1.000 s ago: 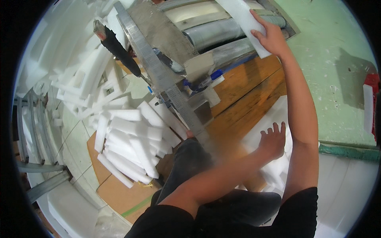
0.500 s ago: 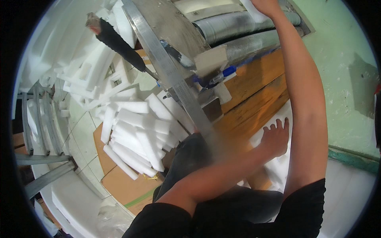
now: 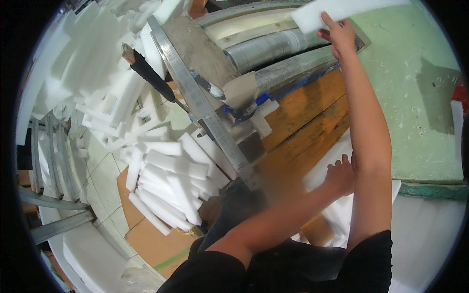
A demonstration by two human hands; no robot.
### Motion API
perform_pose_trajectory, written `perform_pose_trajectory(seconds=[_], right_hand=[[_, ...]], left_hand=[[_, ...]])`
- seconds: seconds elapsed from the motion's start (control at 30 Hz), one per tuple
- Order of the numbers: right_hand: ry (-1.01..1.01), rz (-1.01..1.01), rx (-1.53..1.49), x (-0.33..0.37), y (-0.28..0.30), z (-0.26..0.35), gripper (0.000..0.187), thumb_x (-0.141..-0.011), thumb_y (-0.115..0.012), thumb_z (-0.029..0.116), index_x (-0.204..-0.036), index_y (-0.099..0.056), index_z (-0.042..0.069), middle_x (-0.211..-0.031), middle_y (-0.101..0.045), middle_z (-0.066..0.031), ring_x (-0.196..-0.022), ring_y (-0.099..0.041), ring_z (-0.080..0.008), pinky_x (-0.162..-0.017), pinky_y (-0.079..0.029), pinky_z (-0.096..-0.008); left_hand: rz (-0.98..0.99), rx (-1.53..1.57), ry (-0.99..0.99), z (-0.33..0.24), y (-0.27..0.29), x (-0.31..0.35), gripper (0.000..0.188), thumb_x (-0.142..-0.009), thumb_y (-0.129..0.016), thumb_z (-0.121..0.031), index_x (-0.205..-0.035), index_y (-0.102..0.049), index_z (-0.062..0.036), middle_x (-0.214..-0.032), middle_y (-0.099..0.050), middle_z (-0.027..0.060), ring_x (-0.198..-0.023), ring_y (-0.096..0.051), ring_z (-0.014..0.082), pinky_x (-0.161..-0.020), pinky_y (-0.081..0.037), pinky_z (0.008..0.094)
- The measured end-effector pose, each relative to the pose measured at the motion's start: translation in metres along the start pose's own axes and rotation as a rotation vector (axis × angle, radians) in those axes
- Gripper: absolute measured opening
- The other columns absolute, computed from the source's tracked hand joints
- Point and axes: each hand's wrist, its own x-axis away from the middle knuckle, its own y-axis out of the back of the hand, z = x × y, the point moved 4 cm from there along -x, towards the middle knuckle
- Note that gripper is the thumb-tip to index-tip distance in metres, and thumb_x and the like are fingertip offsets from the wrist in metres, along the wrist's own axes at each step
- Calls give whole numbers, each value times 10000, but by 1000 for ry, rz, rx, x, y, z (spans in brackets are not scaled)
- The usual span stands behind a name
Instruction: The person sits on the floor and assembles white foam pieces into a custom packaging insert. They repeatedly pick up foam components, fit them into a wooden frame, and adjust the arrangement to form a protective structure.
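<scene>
At the upper right, my right hand (image 3: 341, 39) grips a long white foam strip (image 3: 359, 13), its thumb across the near side. The strip stretches to the right over the pale green tabletop. My left hand (image 3: 341, 176) lies lower down, partly hidden behind my right forearm. Its visible fingers are apart, over white foam (image 3: 328, 166) beside my lap. I cannot see anything held in it. Silver-wrapped rollers (image 3: 268, 49) run left of my right hand, on the machine's bed.
A long metal bar (image 3: 195, 88) crosses the machine, with a black-wrapped handle (image 3: 151, 73) beside it. White foam strips (image 3: 171, 171) are heaped at the left over cardboard (image 3: 156, 239). Orange-brown boards (image 3: 308, 112) and a green tabletop (image 3: 405, 97) lie to the right.
My right hand has come down and a little nearer, bringing more of the foam strip into view. My left hand has slid partly behind my right forearm. The whole view has shifted slightly.
</scene>
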Motion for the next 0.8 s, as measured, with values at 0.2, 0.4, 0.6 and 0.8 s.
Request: perform_pose_trajectory(seconds=[0.2,0.4,0.6,0.8], right_hand=[[39,24,264,34,22,-3,502,-887,-809,236,-1174,-561,-93,-1069,-695,-202,-803,-739,-289,-697,-631,-356],[348,-150,883,43,-35,16,409,-902,-789,232,-1126,-613,-61,-1101,-715,-178,-988,-720,-240,-813,-646,-366],[324,-173,519,42,-79,14,442,-912,-744,187,-1257,-564,-22,-1131,-692,-269,-1034,-684,-435,-917,-531,-493],[-179,163,-304,52,-81,7,391,-1014,-656,157,-1290,-517,-83,-1242,-617,-216,-1025,-695,-316,-883,-631,-331]], left_hand=[[28,6,-18,-12,-4,0,669,-866,-666,-262,-1419,-459,54,-1261,-493,229,-1112,-595,379,-883,-491,537],[57,-36,-65,4,-14,-4,524,-897,-635,-325,-1305,-595,1,-1222,-575,204,-1148,-571,361,-881,-475,523],[-231,344,-203,34,-50,-27,476,-932,-600,-353,-1276,-620,-25,-1235,-658,189,-1179,-575,335,-910,-451,510],[-244,439,-235,21,-29,-44,487,-955,-600,-379,-1285,-617,-22,-1238,-667,170,-1188,-595,314,-940,-465,479]])
